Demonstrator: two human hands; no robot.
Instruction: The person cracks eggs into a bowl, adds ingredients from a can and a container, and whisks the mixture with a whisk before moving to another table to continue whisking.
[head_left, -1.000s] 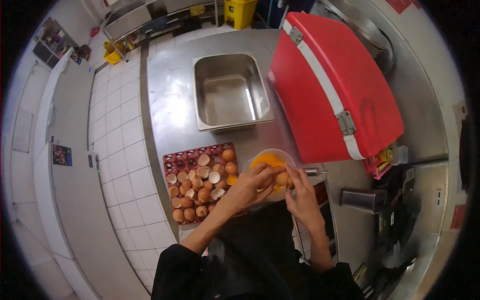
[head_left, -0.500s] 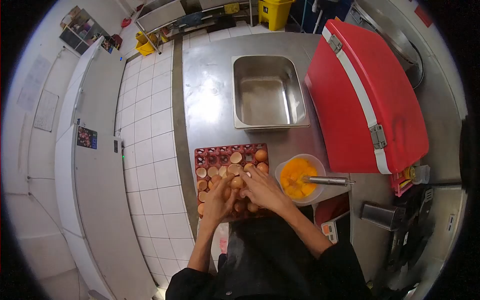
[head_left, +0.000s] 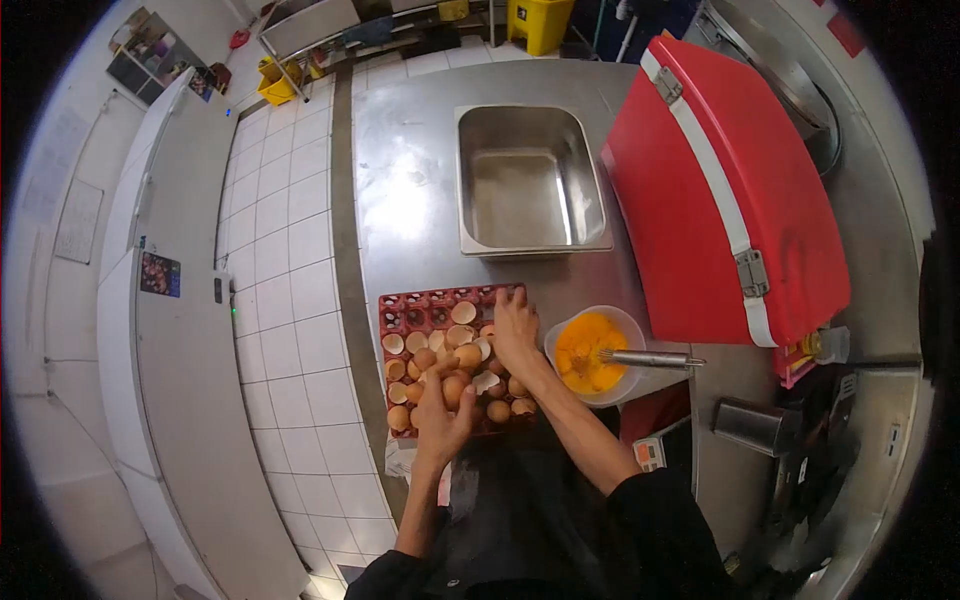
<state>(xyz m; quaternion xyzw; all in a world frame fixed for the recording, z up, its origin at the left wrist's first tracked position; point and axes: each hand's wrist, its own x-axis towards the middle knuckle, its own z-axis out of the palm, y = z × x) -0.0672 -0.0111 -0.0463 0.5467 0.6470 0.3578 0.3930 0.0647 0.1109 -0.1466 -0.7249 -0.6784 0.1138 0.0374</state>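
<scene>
The left hand (head_left: pixel 443 418) rests spread open on the eggs (head_left: pixel 467 357) at the lower end of the red egg tray (head_left: pixel 403 312) mid-frame, while the right hand (head_left: pixel 515 332) covers its upper right corner, grip hidden, left of the yolk bowl (head_left: pixel 590 352).

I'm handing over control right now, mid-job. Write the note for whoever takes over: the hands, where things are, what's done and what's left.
Left hand: over the near rows of the egg tray, fingers spread on the eggs; grip unclear.
Right hand: at the tray's far right corner, covering the eggs there; grip unclear.
Bowl: right of the tray, holds yolks, with a whisk resting in it.
Done: many empty shells sit back in the tray.
Left: several whole eggs remain in the tray.
Steel pan: beyond the tray, nothing visible inside.
</scene>
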